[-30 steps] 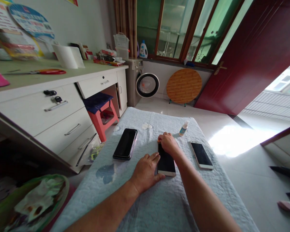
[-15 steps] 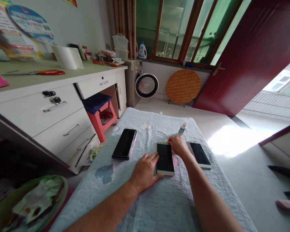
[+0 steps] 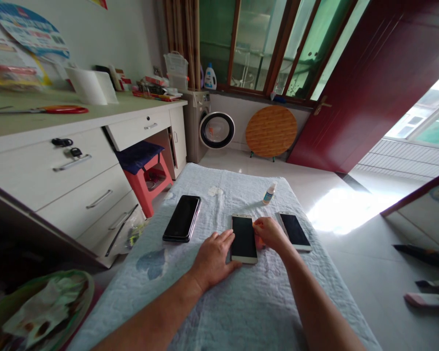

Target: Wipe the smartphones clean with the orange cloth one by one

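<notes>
A gold-and-white smartphone (image 3: 244, 239) with a dark screen lies face up on the quilted light-blue cloth (image 3: 212, 312). My left hand (image 3: 214, 258) holds it at the lower left, fingertips along its left edge and thumb at the bottom edge. At the phone's upper right edge, my right hand (image 3: 270, 233) is closed in a pinch. A small orange bit shows at those fingertips, too small to name. To the right lies a second white-edged phone (image 3: 295, 232); on the left is a thicker black phone (image 3: 183, 218). A small spray bottle (image 3: 269, 193) stands beyond my right hand.
A white desk (image 3: 84, 170) with drawers runs along the left, a red stool (image 3: 146, 180) under it. A bin (image 3: 47, 312) stands at lower left. Beyond the cloth are a washing machine (image 3: 195, 126) with its door open and a round wooden tabletop (image 3: 271, 131).
My right hand has slid down the phone's right edge, away from the spray bottle. My left hand stays against the phone. The whole view has shifted slightly.
</notes>
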`<action>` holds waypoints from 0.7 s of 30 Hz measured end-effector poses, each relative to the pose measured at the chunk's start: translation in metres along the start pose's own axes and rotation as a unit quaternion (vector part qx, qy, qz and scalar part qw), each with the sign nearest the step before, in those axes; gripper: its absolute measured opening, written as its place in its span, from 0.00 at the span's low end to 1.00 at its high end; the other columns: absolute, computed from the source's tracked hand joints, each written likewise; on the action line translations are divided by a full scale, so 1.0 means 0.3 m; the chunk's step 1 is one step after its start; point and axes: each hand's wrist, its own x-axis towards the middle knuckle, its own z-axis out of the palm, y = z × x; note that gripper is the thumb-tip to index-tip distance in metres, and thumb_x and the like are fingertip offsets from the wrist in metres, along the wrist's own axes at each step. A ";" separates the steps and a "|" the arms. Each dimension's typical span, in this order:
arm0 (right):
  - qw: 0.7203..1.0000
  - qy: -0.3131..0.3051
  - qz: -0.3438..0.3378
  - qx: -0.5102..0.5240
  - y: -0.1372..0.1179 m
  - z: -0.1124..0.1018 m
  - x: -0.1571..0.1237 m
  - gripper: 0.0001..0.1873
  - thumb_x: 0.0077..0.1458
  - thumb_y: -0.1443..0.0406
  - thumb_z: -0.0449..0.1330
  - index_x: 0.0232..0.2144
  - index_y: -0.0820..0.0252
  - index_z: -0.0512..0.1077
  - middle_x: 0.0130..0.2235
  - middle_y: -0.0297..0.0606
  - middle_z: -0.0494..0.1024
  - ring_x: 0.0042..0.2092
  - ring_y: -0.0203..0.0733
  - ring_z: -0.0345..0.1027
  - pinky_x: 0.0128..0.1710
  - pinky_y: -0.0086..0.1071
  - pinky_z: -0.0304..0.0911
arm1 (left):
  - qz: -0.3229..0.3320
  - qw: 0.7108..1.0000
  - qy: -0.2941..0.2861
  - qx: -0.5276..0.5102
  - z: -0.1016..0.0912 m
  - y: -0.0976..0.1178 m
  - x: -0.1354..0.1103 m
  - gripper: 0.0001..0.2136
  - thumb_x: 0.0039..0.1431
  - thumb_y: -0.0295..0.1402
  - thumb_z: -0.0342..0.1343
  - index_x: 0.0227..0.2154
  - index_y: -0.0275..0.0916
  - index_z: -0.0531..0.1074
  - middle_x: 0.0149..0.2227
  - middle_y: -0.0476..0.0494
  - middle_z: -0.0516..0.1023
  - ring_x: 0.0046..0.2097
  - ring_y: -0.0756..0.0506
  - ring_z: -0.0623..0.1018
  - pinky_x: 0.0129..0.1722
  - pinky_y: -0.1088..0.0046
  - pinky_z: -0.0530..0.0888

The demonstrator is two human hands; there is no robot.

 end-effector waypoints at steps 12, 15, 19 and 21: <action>0.972 -0.187 0.037 0.139 0.019 -0.049 -0.088 0.09 0.43 0.67 0.55 0.23 0.65 0.75 0.17 0.31 0.68 0.18 0.31 0.61 0.16 0.22 0.50 | -0.002 1.000 -0.006 -0.001 -0.003 0.003 0.002 0.31 0.50 0.46 0.61 0.56 0.37 0.64 0.60 0.38 0.65 0.58 0.36 0.67 0.58 0.59 0.63; 0.968 -0.187 0.043 0.164 0.029 -0.037 -0.085 0.09 0.43 0.66 0.56 0.24 0.65 0.75 0.17 0.31 0.69 0.18 0.31 0.60 0.16 0.22 0.50 | -0.003 1.000 -0.007 0.000 -0.001 0.002 0.001 0.31 0.50 0.45 0.61 0.56 0.37 0.65 0.60 0.39 0.65 0.57 0.37 0.67 0.58 0.59 0.63; 0.976 -0.119 0.062 0.172 0.027 -0.010 -0.067 0.11 0.45 0.64 0.55 0.24 0.64 0.76 0.18 0.33 0.71 0.19 0.31 0.62 0.19 0.22 0.52 | 0.002 1.000 -0.007 0.000 0.003 -0.002 0.001 0.31 0.50 0.45 0.61 0.56 0.37 0.64 0.60 0.39 0.65 0.58 0.37 0.67 0.59 0.60 0.62; 0.984 -0.065 0.065 0.151 0.019 0.002 -0.055 0.12 0.47 0.63 0.55 0.24 0.64 0.76 0.19 0.34 0.72 0.21 0.32 0.63 0.20 0.22 0.52 | 0.005 1.000 -0.008 -0.002 0.005 -0.005 0.001 0.31 0.50 0.45 0.61 0.56 0.37 0.64 0.61 0.39 0.64 0.58 0.37 0.67 0.59 0.59 0.61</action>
